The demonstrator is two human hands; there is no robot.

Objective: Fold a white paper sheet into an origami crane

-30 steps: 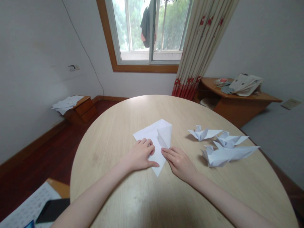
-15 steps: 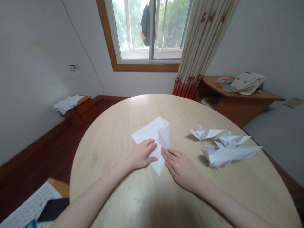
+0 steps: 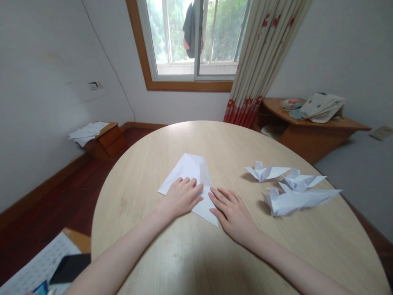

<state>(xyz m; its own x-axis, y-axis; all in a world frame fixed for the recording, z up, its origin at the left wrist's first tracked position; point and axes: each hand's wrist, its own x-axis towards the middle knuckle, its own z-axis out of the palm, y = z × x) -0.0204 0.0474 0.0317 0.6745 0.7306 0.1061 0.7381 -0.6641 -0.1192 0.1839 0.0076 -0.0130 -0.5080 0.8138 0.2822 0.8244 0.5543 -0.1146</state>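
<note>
A white sheet of paper (image 3: 190,170), folded into a triangle-like shape, lies flat on the round wooden table (image 3: 215,254). My left hand (image 3: 181,196) rests palm down on its near left part, fingers stretched flat. Beside it, my right hand (image 3: 231,211) lies flat with its fingers pressing the sheet's near right edge. Neither hand holds anything.
Three folded white paper birds (image 3: 291,188) sit on the table to the right. A wooden side desk (image 3: 310,127) with a bag stands at the right, a curtain (image 3: 260,61) behind. A low cabinet (image 3: 104,137) with papers is at the left. A dark phone (image 3: 69,268) lies at the bottom left.
The raised flap of the paper has been pressed down flat, and the sheet has turned and shifted left. Both hands now lie flat on it.
</note>
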